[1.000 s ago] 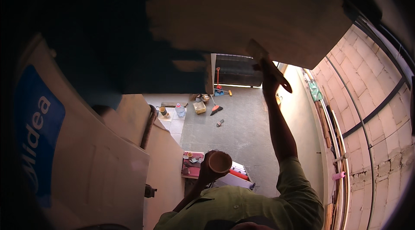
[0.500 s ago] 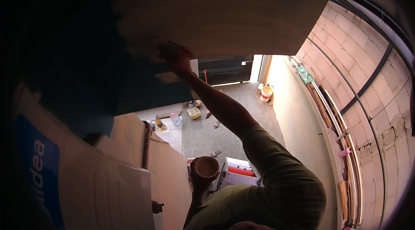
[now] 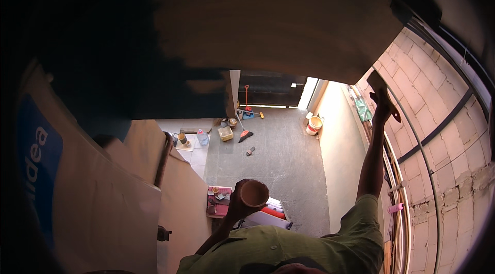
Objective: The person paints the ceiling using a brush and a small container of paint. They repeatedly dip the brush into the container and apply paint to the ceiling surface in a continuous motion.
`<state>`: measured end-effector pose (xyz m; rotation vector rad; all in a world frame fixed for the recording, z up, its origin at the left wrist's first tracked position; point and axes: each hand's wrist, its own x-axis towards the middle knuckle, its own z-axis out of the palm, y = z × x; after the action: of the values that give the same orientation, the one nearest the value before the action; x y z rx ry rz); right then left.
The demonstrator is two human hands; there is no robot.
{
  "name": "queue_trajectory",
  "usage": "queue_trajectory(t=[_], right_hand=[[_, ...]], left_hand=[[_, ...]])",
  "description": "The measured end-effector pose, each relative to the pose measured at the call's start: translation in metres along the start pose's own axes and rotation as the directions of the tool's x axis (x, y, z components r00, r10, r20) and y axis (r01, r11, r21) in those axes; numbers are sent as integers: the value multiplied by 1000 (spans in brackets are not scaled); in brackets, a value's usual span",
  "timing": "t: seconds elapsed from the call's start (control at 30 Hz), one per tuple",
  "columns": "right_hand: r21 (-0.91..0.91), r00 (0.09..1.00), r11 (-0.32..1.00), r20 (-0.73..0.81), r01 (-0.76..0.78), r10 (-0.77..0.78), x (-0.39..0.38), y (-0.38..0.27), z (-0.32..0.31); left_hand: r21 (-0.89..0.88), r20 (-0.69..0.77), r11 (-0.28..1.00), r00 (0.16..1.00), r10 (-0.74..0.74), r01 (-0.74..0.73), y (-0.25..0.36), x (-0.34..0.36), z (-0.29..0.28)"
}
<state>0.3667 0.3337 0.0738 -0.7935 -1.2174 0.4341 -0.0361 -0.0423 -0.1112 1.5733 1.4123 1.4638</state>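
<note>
My left hand (image 3: 238,203) is wrapped round a round brownish cup (image 3: 254,194), held in front of my chest; its mouth faces up and its inside looks brown. My right arm reaches out to the right, and the right hand (image 3: 382,103) grips a wide flat paintbrush (image 3: 377,81). The brush's bristle end points up and its handle sticks out below the hand, before the block wall. Overhead is a panel-like surface, brownish (image 3: 268,21) on the right and dark blue-green (image 3: 113,78) on the left, with a ragged border between.
A block wall (image 3: 443,119) with long pipes and strips beside it is on the right. Far below on the floor are a bucket (image 3: 314,125), a broom (image 3: 246,135) and a yellowish container (image 3: 225,133). A white appliance-like body (image 3: 103,207) stands close on the left.
My right hand has swung from the overhead surface out to the right, and the paintbrush now shows clearly. The cup has shifted slightly right and up in view.
</note>
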Motion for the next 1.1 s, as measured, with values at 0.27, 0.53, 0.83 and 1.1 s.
queue_trajectory(t=[0.27,0.53,0.83,1.1], right_hand=[[259,986,964,164,-64,21,-50,-38,120],[495,779,865,509,83,-365,-183,-136,428],[735,807,676,427,-47,-408,-198,-153,578],[615,870,788,408,-37,-278,-99,-96,364]], left_hand=[[-24,-12,999,999,-43,43,-14,-7,11],[158,-142,987,990,-8,31,-14,-21,-15],[141,-211,986,976,-59,90,-15,-18,-45],[42,-218,992,970,-111,123,-1,-4,-31]])
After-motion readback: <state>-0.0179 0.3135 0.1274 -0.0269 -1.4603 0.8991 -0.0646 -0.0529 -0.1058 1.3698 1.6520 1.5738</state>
